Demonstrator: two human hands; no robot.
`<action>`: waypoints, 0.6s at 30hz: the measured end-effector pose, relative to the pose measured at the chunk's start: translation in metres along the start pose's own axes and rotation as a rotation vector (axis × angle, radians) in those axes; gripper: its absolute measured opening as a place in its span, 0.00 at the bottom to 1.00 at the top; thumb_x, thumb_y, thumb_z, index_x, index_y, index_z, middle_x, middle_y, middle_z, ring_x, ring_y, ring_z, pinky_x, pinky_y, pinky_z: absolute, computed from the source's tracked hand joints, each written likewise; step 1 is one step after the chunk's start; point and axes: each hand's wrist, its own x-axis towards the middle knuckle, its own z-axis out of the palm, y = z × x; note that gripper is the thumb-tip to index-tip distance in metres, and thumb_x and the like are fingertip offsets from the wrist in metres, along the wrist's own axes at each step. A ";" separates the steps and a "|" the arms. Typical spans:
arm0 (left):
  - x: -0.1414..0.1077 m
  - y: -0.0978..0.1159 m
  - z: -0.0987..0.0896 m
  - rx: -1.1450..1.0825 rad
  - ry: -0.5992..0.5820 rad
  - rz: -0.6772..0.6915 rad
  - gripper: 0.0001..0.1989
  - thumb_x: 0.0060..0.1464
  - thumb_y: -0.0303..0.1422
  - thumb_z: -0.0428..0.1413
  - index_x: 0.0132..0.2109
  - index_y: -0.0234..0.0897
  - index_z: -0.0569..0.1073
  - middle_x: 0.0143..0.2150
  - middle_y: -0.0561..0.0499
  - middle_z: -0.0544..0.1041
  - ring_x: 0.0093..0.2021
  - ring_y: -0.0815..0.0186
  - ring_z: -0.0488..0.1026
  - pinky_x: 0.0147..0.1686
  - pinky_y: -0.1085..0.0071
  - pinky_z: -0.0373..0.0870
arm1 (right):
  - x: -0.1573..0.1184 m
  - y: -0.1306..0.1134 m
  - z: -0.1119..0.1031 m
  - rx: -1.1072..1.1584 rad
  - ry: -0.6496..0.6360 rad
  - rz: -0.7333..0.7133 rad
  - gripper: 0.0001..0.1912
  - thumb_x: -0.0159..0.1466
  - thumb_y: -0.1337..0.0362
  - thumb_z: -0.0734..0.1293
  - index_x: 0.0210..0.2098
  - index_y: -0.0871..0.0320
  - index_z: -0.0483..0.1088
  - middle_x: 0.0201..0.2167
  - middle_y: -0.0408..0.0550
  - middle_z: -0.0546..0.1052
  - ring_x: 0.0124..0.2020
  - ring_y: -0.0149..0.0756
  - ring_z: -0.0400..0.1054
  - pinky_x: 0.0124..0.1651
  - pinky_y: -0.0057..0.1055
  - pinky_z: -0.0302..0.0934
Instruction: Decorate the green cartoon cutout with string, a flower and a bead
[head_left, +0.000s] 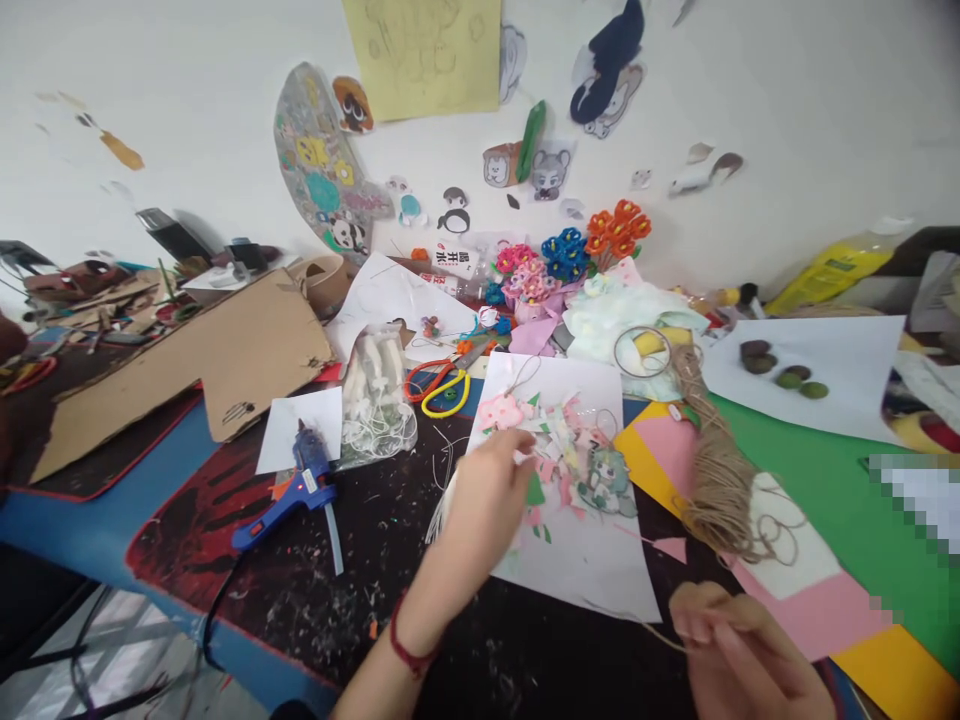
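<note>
My left hand (pixel 491 490), with a red cord bracelet at the wrist, is over the left part of a white paper sheet (pixel 600 580). Its fingers are pinched together above scattered pink, white and green scraps (pixel 551 460); what they hold is too small to tell. My right hand (pixel 739 640) is at the lower right, its fingers closed on a thin string (pixel 660 636) that runs left onto the sheet. A green-haired character cutout (pixel 606 482) lies at the sheet's right side. White tassel threads (pixel 441 508) show beside my left forearm.
A blue glue gun (pixel 306 490) rests at the left, with scissors (pixel 446 385) farther back. A twine bundle (pixel 712 480) lies on coloured sheets at the right. Cardboard (pixel 259 350), crocheted flowers (pixel 566 255) and a yellow bottle (pixel 840 265) stand or lie behind.
</note>
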 end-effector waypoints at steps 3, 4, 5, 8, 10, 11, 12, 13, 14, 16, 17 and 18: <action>0.001 -0.024 -0.032 0.269 -0.045 0.122 0.06 0.62 0.27 0.53 0.44 0.39 0.73 0.41 0.50 0.78 0.39 0.62 0.74 0.39 0.67 0.68 | 0.003 0.004 0.003 0.004 -0.029 0.038 0.07 0.59 0.62 0.73 0.27 0.57 0.72 0.22 0.43 0.68 0.24 0.29 0.66 0.23 0.23 0.62; 0.002 -0.030 -0.038 0.341 -0.126 0.174 0.06 0.63 0.27 0.53 0.44 0.39 0.73 0.41 0.50 0.78 0.41 0.61 0.74 0.40 0.66 0.68 | 0.003 0.004 0.005 0.001 -0.030 0.051 0.06 0.60 0.63 0.72 0.28 0.57 0.73 0.22 0.43 0.68 0.23 0.28 0.66 0.23 0.23 0.61; 0.003 -0.034 -0.042 0.385 -0.208 0.237 0.05 0.63 0.28 0.52 0.43 0.38 0.73 0.41 0.49 0.77 0.42 0.60 0.73 0.40 0.66 0.68 | 0.002 0.004 0.008 -0.003 -0.026 0.063 0.06 0.60 0.63 0.71 0.29 0.56 0.73 0.22 0.42 0.68 0.22 0.27 0.65 0.22 0.22 0.61; 0.006 -0.040 -0.040 0.460 -0.367 0.369 0.05 0.64 0.29 0.52 0.43 0.37 0.73 0.43 0.49 0.76 0.44 0.60 0.71 0.43 0.65 0.67 | -0.001 0.003 0.018 -0.046 -0.002 0.100 0.05 0.62 0.62 0.70 0.31 0.56 0.73 0.25 0.42 0.69 0.18 0.23 0.62 0.19 0.21 0.57; 0.009 -0.041 -0.034 0.492 -0.402 0.395 0.04 0.64 0.29 0.52 0.41 0.36 0.72 0.42 0.49 0.75 0.43 0.61 0.69 0.43 0.65 0.67 | -0.003 0.001 0.022 -0.104 -0.007 0.125 0.05 0.62 0.60 0.70 0.33 0.56 0.74 0.27 0.43 0.70 0.16 0.22 0.60 0.17 0.21 0.54; 0.010 -0.041 -0.031 0.508 -0.410 0.398 0.04 0.64 0.29 0.52 0.39 0.36 0.71 0.42 0.49 0.74 0.42 0.61 0.69 0.43 0.65 0.66 | -0.004 0.000 0.023 -0.135 -0.013 0.138 0.06 0.61 0.60 0.71 0.34 0.55 0.75 0.27 0.43 0.71 0.16 0.22 0.60 0.16 0.21 0.54; 0.012 -0.041 -0.029 0.523 -0.418 0.402 0.05 0.64 0.28 0.52 0.38 0.36 0.71 0.41 0.49 0.74 0.41 0.62 0.68 0.42 0.65 0.65 | -0.005 -0.001 0.024 -0.164 -0.019 0.152 0.06 0.61 0.59 0.71 0.34 0.55 0.75 0.26 0.43 0.71 0.17 0.23 0.60 0.17 0.21 0.55; 0.013 -0.041 -0.028 0.539 -0.425 0.413 0.06 0.64 0.27 0.51 0.37 0.36 0.70 0.40 0.49 0.73 0.41 0.62 0.68 0.41 0.65 0.64 | -0.006 -0.002 0.024 -0.188 -0.024 0.161 0.07 0.60 0.59 0.72 0.35 0.56 0.76 0.25 0.43 0.70 0.17 0.24 0.61 0.17 0.21 0.55; 0.014 -0.041 -0.028 0.555 -0.431 0.429 0.07 0.64 0.27 0.51 0.36 0.35 0.69 0.40 0.49 0.73 0.40 0.62 0.67 0.40 0.65 0.63 | -0.007 -0.003 0.023 -0.208 -0.022 0.166 0.07 0.60 0.59 0.72 0.35 0.56 0.76 0.24 0.43 0.70 0.18 0.25 0.61 0.18 0.22 0.56; 0.015 -0.042 -0.030 0.582 -0.431 0.458 0.07 0.64 0.26 0.49 0.36 0.35 0.69 0.39 0.48 0.73 0.39 0.62 0.67 0.38 0.65 0.61 | -0.007 -0.003 0.021 -0.243 -0.013 0.154 0.08 0.59 0.58 0.72 0.35 0.56 0.76 0.23 0.43 0.70 0.18 0.27 0.62 0.19 0.23 0.58; 0.015 -0.042 -0.031 0.587 -0.424 0.465 0.08 0.65 0.25 0.48 0.36 0.35 0.68 0.39 0.48 0.73 0.39 0.62 0.66 0.37 0.65 0.60 | -0.007 -0.002 0.020 -0.262 -0.012 0.139 0.08 0.59 0.58 0.72 0.35 0.56 0.76 0.22 0.43 0.71 0.19 0.27 0.63 0.19 0.23 0.59; 0.014 -0.041 -0.034 0.589 -0.411 0.463 0.08 0.65 0.26 0.48 0.37 0.35 0.68 0.39 0.47 0.73 0.38 0.62 0.66 0.37 0.65 0.60 | -0.007 -0.002 0.019 -0.284 -0.015 0.120 0.08 0.59 0.59 0.72 0.35 0.56 0.76 0.23 0.44 0.71 0.19 0.28 0.63 0.19 0.23 0.60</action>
